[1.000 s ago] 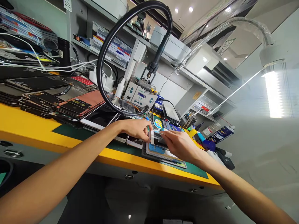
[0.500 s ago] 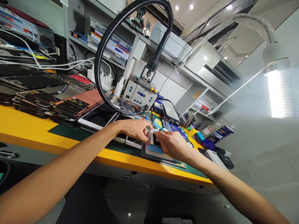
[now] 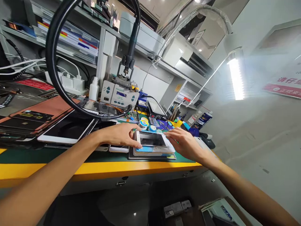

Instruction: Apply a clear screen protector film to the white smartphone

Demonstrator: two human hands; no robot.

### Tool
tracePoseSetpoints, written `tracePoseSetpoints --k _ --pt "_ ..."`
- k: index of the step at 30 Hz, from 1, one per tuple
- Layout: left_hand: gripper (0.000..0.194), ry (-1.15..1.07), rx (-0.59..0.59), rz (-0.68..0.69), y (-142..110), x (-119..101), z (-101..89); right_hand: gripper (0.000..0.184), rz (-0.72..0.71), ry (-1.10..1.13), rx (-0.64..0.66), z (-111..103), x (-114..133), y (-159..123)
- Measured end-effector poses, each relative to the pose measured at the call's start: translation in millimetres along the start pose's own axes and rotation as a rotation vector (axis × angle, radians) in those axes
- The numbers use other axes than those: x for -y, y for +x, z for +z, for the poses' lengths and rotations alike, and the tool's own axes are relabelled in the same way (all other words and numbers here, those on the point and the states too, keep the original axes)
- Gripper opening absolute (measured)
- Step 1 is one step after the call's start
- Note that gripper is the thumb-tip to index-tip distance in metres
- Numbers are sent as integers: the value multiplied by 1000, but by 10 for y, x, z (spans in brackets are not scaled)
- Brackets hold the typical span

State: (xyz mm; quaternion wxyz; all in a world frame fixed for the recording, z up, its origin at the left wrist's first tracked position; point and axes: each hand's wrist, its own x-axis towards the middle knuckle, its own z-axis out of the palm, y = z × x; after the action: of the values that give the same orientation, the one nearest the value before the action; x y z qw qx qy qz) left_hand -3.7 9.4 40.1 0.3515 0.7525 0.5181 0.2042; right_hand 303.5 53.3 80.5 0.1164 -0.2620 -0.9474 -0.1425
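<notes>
A white-framed phone (image 3: 152,139) with a dark screen lies on a stack with a blue film (image 3: 144,149) near the bench's front edge. My left hand (image 3: 124,135) grips the phone's left end between thumb and fingers. Beside the right end, my right hand (image 3: 184,142) is closed in a pinch, its fingertips close to the phone's edge. What those fingers hold, possibly something thin, is too small to make out. A dark perforated mat (image 3: 152,157) lies beneath the stack.
A hot-air station (image 3: 119,94) stands behind, its black hose (image 3: 50,59) looping overhead. A white tablet (image 3: 67,127) and stacked phone parts (image 3: 35,116) lie left. Solder spools (image 3: 144,122) sit behind the phone. Bottles and cans (image 3: 203,121) stand right, under a lit lamp (image 3: 235,78).
The view has swung right and come lower. My right hand has moved apart from the left to the phone's far end, uncovering the screen. My left hand keeps its hold.
</notes>
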Motion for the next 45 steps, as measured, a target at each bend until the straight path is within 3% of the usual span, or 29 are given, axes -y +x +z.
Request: tracePoseSetpoints --k 4,7,14,22,29,34,39,45 --pt "96 37 -9 -21 0 -22 7 32 -79 -64 0 64 87 -299" --pt "94 50 -9 -26 17 -12 10 38 -124 -131 43 100 128 -350" --pt "89 29 4 -27 56 42 11 41 -30 -198 156 214 15 -144" --pt "84 33 -7 -31 54 25 19 38 61 -154 129 351 -127 46" --pt "83 30 2 -41 50 32 26 33 101 -110 70 266 -49 -83" --pt "81 56 -5 -46 43 -4 23 38 33 -102 144 207 38 -199" --pt "82 49 0 -52 61 2 20 43 65 -117 246 174 43 -8" --pt "81 25 2 -41 48 14 28 27 149 -116 314 135 13 232"
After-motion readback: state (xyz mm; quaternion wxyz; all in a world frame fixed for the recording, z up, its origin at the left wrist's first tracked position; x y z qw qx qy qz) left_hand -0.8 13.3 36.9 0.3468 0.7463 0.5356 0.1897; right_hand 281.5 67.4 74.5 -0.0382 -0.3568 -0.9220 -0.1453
